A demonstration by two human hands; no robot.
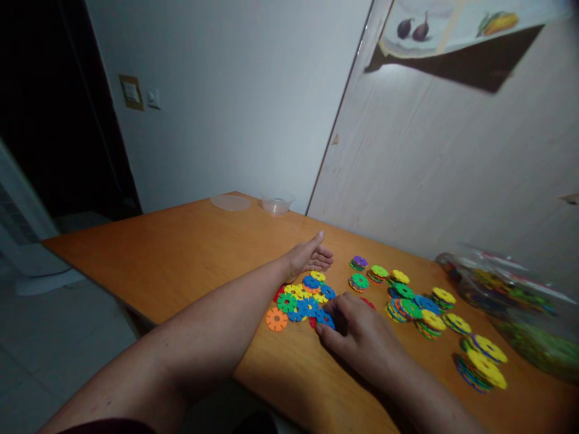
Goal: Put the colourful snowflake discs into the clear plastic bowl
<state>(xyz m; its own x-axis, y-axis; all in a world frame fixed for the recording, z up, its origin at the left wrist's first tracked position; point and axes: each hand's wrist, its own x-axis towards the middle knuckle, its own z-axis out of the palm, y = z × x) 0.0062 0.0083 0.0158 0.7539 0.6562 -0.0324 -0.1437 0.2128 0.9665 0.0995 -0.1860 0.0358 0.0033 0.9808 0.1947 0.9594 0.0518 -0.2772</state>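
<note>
My left hand (pixel 311 256) rests on its edge behind a loose pile of notched plastic discs (pixel 298 292), thumb raised and fingers stretched out, holding nothing. The pile has blue, yellow, green, orange and red pieces, flat and overlapping. At its right side my right hand (pixel 362 331) curls over, with thumb and fingertips closed around a blue notched disc (pixel 324 318). A little red shows under that disc. An orange disc (pixel 276 319) lies at the pile's front left. My right fingers partly hide the pile's right edge.
Several stacks of discs, such as one topped purple (pixel 359 262) and one topped yellow (pixel 486 367), stand to the right. Plastic bags (pixel 534 319) of colourful pieces lie at the far right. A clear bowl (pixel 276 204) and a round lid (pixel 230 203) sit at the wooden table's (pixel 181 247) back.
</note>
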